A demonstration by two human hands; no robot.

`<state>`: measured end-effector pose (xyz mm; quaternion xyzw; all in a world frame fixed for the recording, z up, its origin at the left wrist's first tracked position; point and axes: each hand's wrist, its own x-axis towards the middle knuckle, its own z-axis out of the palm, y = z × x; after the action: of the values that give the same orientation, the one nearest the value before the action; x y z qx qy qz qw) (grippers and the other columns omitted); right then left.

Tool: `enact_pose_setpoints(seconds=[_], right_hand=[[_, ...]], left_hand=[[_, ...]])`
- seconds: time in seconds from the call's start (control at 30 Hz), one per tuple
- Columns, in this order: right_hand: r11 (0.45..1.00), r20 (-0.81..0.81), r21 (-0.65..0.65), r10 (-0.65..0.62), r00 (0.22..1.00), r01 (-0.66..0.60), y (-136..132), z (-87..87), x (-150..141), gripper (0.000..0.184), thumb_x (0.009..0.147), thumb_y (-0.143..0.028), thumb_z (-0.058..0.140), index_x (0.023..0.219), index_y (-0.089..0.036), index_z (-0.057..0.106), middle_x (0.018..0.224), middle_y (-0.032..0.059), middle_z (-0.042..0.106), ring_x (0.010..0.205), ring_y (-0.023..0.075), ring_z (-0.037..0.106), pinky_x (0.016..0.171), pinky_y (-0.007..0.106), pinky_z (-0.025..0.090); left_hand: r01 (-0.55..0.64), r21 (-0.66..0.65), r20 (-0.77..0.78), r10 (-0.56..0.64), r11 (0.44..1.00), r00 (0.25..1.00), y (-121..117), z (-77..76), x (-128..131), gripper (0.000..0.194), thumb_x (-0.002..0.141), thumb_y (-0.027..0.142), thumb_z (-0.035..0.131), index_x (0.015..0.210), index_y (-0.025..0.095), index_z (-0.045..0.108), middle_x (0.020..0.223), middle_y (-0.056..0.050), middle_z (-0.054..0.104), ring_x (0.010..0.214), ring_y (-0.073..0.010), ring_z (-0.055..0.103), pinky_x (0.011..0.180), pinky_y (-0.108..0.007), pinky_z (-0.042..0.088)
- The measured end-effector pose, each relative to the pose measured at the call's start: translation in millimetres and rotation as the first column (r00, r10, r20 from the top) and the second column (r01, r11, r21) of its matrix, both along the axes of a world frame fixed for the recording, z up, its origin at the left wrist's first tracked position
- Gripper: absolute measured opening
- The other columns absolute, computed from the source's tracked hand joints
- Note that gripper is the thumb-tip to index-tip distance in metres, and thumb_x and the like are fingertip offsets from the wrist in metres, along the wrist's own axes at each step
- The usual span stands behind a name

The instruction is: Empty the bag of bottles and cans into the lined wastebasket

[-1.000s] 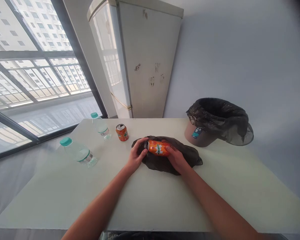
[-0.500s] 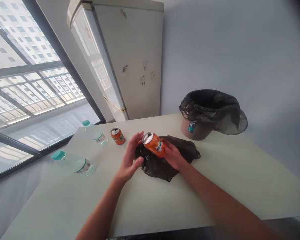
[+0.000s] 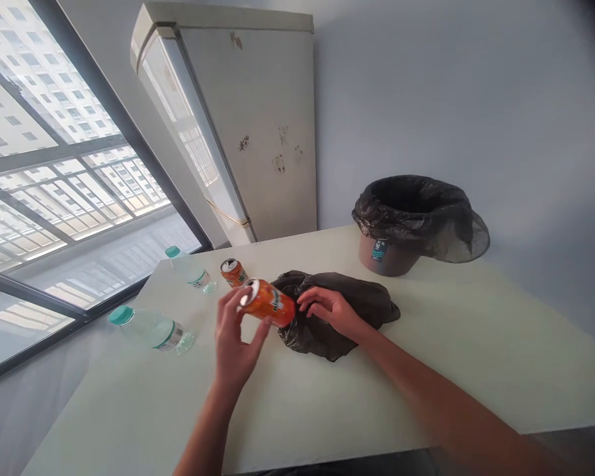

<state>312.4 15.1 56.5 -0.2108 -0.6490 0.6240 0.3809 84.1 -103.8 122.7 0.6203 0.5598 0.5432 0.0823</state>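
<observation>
My left hand [image 3: 235,347] holds an orange Mirinda can [image 3: 269,304] between fingers and thumb. The can tilts sideways, its top facing left and its base near the gathered left end of a black plastic bag [image 3: 361,297] that lies on the table. Over that end of the bag is my right hand [image 3: 334,312], fingers slightly bent and apart from the thumb; whether the fingertips touch the plastic is hard to see. Behind the held can, a second orange can [image 3: 233,270] stands upright, its lower part hidden.
Two clear bottles with green caps, a nearer bottle [image 3: 151,328] and a farther bottle [image 3: 191,270], lie on the left of the white table [image 3: 297,410]. A brown bin [image 3: 389,258] lined with a black bag stands at the back right. A refrigerator [image 3: 272,99] is behind the table.
The can has passed from my right hand to my left and moved left and slightly down. My right hand has let go of it and stays over the bag.
</observation>
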Motion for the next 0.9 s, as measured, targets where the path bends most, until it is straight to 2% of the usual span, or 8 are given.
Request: enact_pose_setpoints(seconds=[0.1,0.17,0.4,0.6,0.73,0.8,0.87,0.9], right_hand=[[0.937,0.193,0.218,-0.317,0.929,0.274,6.6,-2.9,6.9,0.047,0.097,-0.058,0.062,0.071,-0.019,0.061,0.073,0.0018,0.06,0.071,0.0173,0.055,0.069,0.03,0.045],[0.889,0.265,0.306,-0.423,0.866,0.34,11.1,-8.1,10.7,0.055,0.098,-0.058,0.059,0.06,-0.02,0.047,0.062,-0.0015,0.046,0.063,0.0147,0.044,0.063,0.03,0.038],[0.838,0.331,0.463,-0.466,0.821,0.29,10.0,-14.9,10.8,0.054,0.103,-0.053,0.051,0.061,-0.021,0.036,0.06,-0.0021,0.041,0.059,0.0131,0.04,0.06,0.03,0.035],[0.46,0.012,0.787,-0.677,0.735,0.411,3.9,-5.5,30.9,0.052,0.101,-0.04,0.054,0.054,-0.027,0.035,0.053,0.0019,0.043,0.054,0.0172,0.037,0.057,0.036,0.035],[0.222,-0.152,0.828,-0.795,0.587,0.515,8.7,0.0,44.7,0.033,0.096,-0.038,0.063,0.065,-0.027,0.058,0.068,0.0079,0.061,0.065,0.0223,0.054,0.068,0.04,0.044],[0.146,-0.179,0.829,-0.845,0.504,0.54,12.0,6.3,45.8,0.019,0.095,-0.038,0.065,0.081,-0.025,0.069,0.085,0.0114,0.07,0.08,0.0262,0.063,0.082,0.045,0.048],[0.176,-0.128,0.835,-0.86,0.495,0.521,15.4,15.1,43.4,0.019,0.098,-0.037,0.062,0.105,-0.023,0.073,0.115,0.0148,0.072,0.106,0.0318,0.066,0.1,0.05,0.044],[0.236,-0.069,0.838,-0.848,0.525,0.492,17.1,19.5,41.6,0.025,0.1,-0.037,0.06,0.117,-0.022,0.071,0.13,0.0154,0.068,0.12,0.0338,0.063,0.107,0.051,0.041]], left_hand=[[-0.244,0.044,-0.039,0.246,0.969,0.969,-0.9,-5.7,-21.3,0.055,0.088,0.033,0.078,0.14,0.03,0.06,0.14,-0.011,0.049,0.132,-0.0301,0.057,0.098,-0.045,0.063],[-0.326,0.043,-0.131,0.329,0.944,0.935,1.9,-18.2,-33.0,0.054,0.088,0.035,0.078,0.139,0.029,0.061,0.138,-0.012,0.048,0.129,-0.0303,0.059,0.098,-0.047,0.062],[-0.298,-0.169,-0.191,0.265,0.94,0.945,13.7,-58.6,-46.5,0.05,0.091,0.033,0.068,0.14,0.03,0.057,0.138,-0.011,0.047,0.125,-0.0291,0.06,0.096,-0.049,0.062],[-0.319,-0.142,-0.223,0.284,0.937,0.933,13.6,-59.3,-46.6,0.048,0.092,0.032,0.066,0.139,0.027,0.055,0.14,-0.013,0.047,0.129,-0.0308,0.057,0.102,-0.052,0.058],[-0.334,-0.121,-0.242,0.298,0.935,0.923,12.7,-58.6,-45.6,0.049,0.094,0.031,0.066,0.141,0.027,0.054,0.145,-0.014,0.047,0.133,-0.0314,0.055,0.106,-0.051,0.055],[-0.337,-0.127,-0.249,0.299,0.933,0.921,12.4,-57.4,-44.7,0.048,0.094,0.033,0.067,0.141,0.028,0.054,0.145,-0.013,0.048,0.134,-0.0315,0.055,0.106,-0.051,0.054],[-0.34,-0.134,-0.25,0.301,0.931,0.92,12.5,-56.1,-44.1,0.048,0.095,0.036,0.066,0.141,0.028,0.054,0.145,-0.013,0.049,0.134,-0.0318,0.055,0.105,-0.051,0.054],[-0.34,-0.135,-0.247,0.301,0.931,0.921,12.7,-55.8,-44.0,0.049,0.095,0.037,0.066,0.141,0.028,0.053,0.145,-0.013,0.049,0.134,-0.032,0.055,0.105,-0.051,0.055]])
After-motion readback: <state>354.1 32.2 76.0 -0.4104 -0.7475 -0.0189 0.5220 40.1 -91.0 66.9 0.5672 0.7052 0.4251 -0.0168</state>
